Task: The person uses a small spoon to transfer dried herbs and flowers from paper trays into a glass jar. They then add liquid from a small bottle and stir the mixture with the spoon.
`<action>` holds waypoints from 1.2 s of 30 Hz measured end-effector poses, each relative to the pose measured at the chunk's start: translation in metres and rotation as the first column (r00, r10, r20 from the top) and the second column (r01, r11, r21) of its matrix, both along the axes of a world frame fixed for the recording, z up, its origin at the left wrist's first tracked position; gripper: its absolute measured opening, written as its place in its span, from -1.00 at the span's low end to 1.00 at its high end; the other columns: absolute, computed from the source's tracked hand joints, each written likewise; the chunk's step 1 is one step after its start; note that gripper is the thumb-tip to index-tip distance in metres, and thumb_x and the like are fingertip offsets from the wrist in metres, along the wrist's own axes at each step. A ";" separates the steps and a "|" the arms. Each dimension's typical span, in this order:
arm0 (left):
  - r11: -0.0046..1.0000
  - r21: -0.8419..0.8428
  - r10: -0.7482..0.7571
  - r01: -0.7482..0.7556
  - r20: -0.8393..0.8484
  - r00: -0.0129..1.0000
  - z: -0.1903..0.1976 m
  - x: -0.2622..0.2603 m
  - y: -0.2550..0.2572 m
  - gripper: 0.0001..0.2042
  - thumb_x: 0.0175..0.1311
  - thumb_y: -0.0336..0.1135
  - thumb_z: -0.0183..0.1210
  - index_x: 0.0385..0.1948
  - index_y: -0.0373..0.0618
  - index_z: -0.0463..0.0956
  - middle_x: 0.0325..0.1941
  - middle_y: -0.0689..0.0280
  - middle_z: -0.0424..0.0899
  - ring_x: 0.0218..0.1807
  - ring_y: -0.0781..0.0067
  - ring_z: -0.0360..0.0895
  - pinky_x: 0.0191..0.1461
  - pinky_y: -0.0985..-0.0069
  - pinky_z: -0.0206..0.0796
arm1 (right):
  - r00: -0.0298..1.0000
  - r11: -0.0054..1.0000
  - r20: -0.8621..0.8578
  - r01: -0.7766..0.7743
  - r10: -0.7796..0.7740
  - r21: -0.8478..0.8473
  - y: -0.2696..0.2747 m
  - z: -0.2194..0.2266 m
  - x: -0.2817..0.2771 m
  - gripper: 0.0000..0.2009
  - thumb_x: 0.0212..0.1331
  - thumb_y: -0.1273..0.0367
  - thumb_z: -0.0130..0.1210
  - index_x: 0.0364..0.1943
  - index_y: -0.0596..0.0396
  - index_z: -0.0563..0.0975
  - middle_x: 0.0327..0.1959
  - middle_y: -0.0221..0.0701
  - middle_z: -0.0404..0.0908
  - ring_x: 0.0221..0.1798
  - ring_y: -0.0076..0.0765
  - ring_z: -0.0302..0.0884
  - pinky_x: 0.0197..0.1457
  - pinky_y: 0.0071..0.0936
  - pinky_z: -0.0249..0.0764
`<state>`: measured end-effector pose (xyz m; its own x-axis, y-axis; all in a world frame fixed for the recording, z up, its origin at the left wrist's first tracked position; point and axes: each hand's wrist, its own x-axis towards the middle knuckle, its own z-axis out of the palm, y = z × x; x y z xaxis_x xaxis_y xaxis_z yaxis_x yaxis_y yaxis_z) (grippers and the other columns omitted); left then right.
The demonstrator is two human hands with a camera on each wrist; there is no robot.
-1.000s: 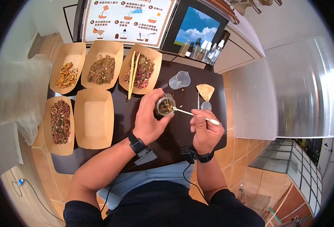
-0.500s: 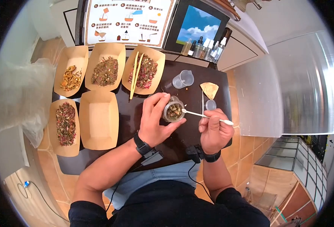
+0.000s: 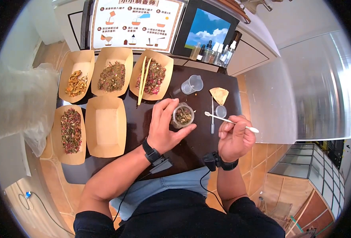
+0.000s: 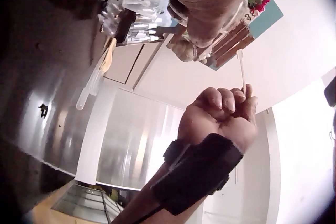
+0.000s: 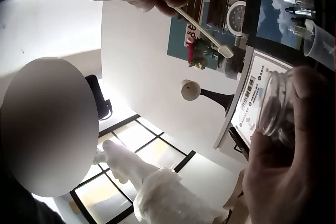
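My left hand (image 3: 161,129) grips a small clear jar (image 3: 183,115) on the dark table, thumb on the near side and fingers round the far side. Dried plant pieces lie inside it. To the right of the jar, my right hand (image 3: 238,139) pinches a slim white spoon (image 3: 219,118) by its handle. The spoon's small tip points left toward the jar, apart from its rim. In the right wrist view, the spoon (image 5: 205,32) slants out from the fingers, and the jar (image 5: 275,103) shows its threaded neck beside the left thumb.
Wooden tongs (image 3: 143,81) lie across a paper tray (image 3: 165,62) of dried petals; several other trays stand left. Beyond the jar are a clear measuring cup (image 3: 192,84), folded paper (image 3: 219,95), a round lid (image 3: 220,110) and a pipette (image 3: 212,127). Small bottles (image 3: 213,53) line the back.
The spoon's tip has left the jar's mouth and moved right with my right hand, bringing more of the pipette into sight. My left hand keeps its grip on the jar.
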<state>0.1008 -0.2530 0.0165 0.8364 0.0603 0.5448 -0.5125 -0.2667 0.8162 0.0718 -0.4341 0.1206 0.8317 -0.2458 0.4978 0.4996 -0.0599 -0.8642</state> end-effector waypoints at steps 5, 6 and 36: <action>0.997 0.024 -0.073 0.074 -0.031 0.997 0.000 -0.002 -0.001 -0.11 -0.05 -0.19 0.73 0.39 -0.20 0.46 0.31 0.00 0.56 0.33 -0.08 0.57 0.41 0.14 0.49 | 1.000 1.000 0.017 0.023 -0.024 0.016 -0.010 0.001 0.001 -0.65 0.64 0.23 0.13 -0.07 0.36 0.64 -0.42 -0.29 0.58 -0.55 -0.50 0.48 -0.52 -0.56 0.38; 0.994 0.008 -0.107 0.107 -0.048 0.993 -0.001 -0.001 -0.001 -0.14 0.02 -0.18 0.70 0.39 -0.23 0.45 0.32 0.00 0.53 0.32 -0.08 0.53 0.41 0.14 0.44 | 1.000 1.000 0.018 0.023 -0.023 0.015 -0.012 0.001 0.002 -0.65 0.64 0.23 0.13 -0.07 0.36 0.64 -0.42 -0.29 0.58 -0.55 -0.50 0.48 -0.52 -0.56 0.38; 0.942 -0.121 -0.322 0.312 -0.076 0.944 0.002 0.003 0.005 -0.04 0.06 -0.22 0.66 0.55 -0.18 0.31 0.58 0.01 0.48 0.59 -0.05 0.44 0.61 0.13 0.33 | 0.999 1.000 -0.033 0.016 -0.016 0.027 -0.011 -0.008 -0.002 -0.69 0.63 0.29 0.15 -0.09 0.37 0.66 -0.38 -0.31 0.61 -0.53 -0.52 0.47 -0.49 -0.57 0.39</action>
